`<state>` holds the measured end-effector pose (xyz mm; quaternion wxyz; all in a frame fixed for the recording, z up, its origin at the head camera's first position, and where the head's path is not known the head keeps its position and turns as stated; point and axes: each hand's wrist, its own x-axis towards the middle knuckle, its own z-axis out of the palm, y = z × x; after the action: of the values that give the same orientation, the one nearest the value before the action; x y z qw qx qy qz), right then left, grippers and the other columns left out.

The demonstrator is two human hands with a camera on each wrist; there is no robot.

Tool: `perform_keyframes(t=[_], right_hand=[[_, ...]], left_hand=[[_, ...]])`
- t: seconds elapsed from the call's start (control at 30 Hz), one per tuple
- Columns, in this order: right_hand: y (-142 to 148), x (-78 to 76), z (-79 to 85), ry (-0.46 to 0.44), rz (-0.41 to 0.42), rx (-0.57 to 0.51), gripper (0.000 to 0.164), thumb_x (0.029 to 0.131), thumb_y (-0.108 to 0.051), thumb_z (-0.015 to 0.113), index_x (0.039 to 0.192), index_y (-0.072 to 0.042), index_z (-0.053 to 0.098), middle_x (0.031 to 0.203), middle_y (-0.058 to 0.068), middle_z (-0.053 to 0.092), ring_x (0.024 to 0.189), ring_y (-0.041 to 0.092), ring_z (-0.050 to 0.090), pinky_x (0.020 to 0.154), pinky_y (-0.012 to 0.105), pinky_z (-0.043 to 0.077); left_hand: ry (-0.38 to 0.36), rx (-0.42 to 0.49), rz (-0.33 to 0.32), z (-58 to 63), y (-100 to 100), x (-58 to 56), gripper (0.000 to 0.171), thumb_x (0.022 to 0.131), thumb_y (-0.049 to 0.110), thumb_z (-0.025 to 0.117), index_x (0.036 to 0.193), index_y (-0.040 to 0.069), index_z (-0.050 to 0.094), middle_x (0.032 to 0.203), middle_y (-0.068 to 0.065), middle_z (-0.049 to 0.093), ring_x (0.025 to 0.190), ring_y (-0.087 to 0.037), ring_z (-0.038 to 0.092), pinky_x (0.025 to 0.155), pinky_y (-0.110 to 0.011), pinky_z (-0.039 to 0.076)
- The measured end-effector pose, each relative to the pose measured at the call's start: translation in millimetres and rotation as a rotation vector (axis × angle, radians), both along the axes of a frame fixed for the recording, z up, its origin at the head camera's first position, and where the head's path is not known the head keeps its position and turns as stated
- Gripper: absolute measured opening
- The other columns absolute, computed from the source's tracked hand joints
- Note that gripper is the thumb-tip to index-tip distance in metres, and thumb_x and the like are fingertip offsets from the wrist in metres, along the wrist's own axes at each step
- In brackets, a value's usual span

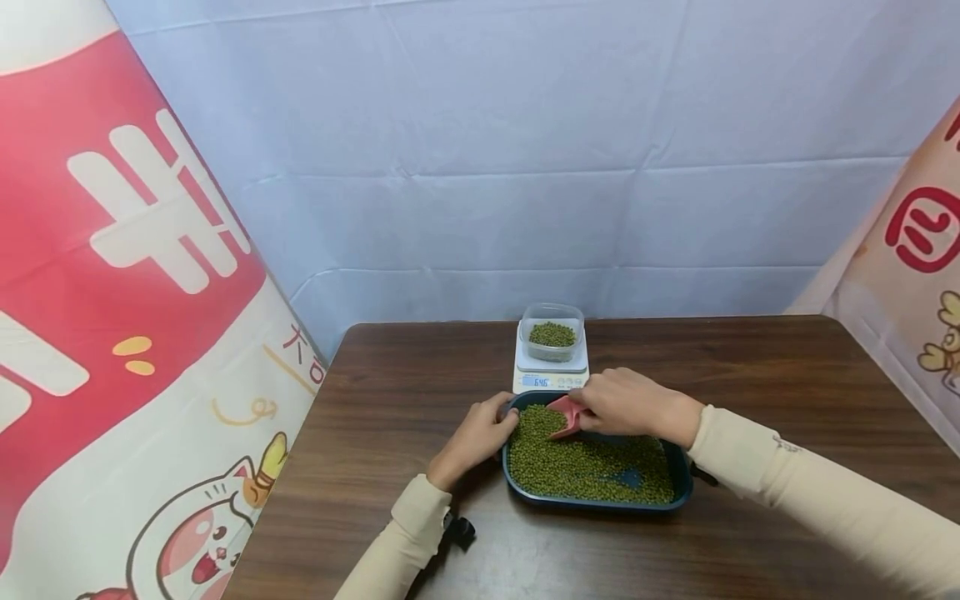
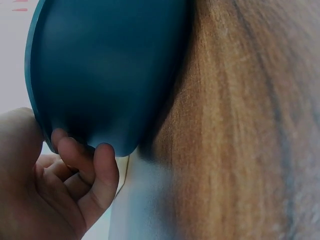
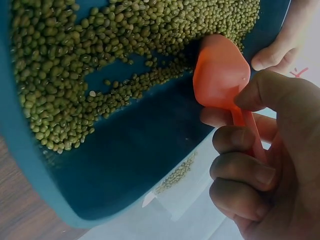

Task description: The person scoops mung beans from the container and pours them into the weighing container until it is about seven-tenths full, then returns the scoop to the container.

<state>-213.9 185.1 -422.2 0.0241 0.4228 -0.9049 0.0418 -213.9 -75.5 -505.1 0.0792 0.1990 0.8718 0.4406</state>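
Note:
A dark teal tray (image 1: 600,502) on the table holds a spread layer of green mung beans (image 1: 551,458), with patches of its floor showing. My left hand (image 1: 480,433) grips the tray's back left corner; in the left wrist view its fingers curl at the tray wall (image 2: 110,65). With my right hand (image 1: 626,402) I hold a pink scoop (image 1: 567,417) by the handle, fingers wrapped round it. The scoop's bowl (image 3: 220,72) is down inside the tray at the edge of the beans.
Behind the tray stands a white kitchen scale (image 1: 551,382) with a lit display. On it sits a clear plastic container (image 1: 551,353) with some mung beans inside. The brown wooden table (image 1: 420,367) runs back to a pale cloth (image 1: 480,208).

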Motion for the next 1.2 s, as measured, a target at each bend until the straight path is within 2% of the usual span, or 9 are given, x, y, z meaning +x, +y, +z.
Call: perform_keyframes(t=[0.37,0.63,0.83,1.03,1.2], right_hand=[[-8,-3.0,-2.4,-0.022,0.018,-0.002,0.006,0.087,-0.023,0.063,0.081,-0.026,0.061,0.057,-0.016,0.043,0.045,0.002,0.035,0.042,0.023,0.034],[-16,-4.6,-4.5,-0.027,0.026,0.019,0.017,0.088,-0.022,0.06,0.075,-0.025,0.049,0.053,-0.012,0.03,0.045,0.004,0.026,0.044,0.023,0.024],[-19,-4.5,-7.8,-0.024,0.028,0.018,0.017,0.086,-0.021,0.059,0.075,-0.025,0.047,0.055,-0.011,0.03,0.046,0.005,0.028,0.045,0.024,0.025],[-19,-5.1,-10.7,-0.05,0.004,0.03,0.018,0.09,-0.026,0.058,0.076,-0.026,0.047,0.056,-0.012,0.035,0.047,0.005,0.033,0.046,0.025,0.03],[-19,-4.0,-12.5,-0.086,-0.027,0.039,0.021,0.092,-0.027,0.056,0.073,-0.025,0.046,0.055,-0.011,0.034,0.045,0.005,0.031,0.044,0.025,0.027]], left_hand=[[0.012,0.007,-0.004,-2.0,-1,-1.6,0.029,0.103,0.027,0.043,0.128,0.023,0.056,0.053,-0.004,0.053,0.04,-0.023,0.056,0.037,-0.031,0.051],[0.014,0.007,-0.005,-2.7,-1,-2.2,0.028,0.103,0.027,0.043,0.128,0.023,0.056,0.056,-0.004,0.056,0.041,-0.023,0.057,0.037,-0.031,0.052],[0.013,0.008,0.0,-3.8,-1,-2.6,0.028,0.102,0.027,0.044,0.127,0.023,0.057,0.058,-0.002,0.059,0.041,-0.023,0.058,0.036,-0.03,0.051],[0.017,0.001,0.002,-3.2,0,-2.7,0.03,0.103,0.027,0.044,0.129,0.021,0.056,0.055,-0.004,0.056,0.038,-0.019,0.055,0.036,-0.03,0.051],[0.012,0.001,-0.003,-3.4,0,-3.1,0.031,0.103,0.027,0.043,0.13,0.021,0.056,0.055,-0.003,0.057,0.038,-0.019,0.055,0.036,-0.031,0.051]])
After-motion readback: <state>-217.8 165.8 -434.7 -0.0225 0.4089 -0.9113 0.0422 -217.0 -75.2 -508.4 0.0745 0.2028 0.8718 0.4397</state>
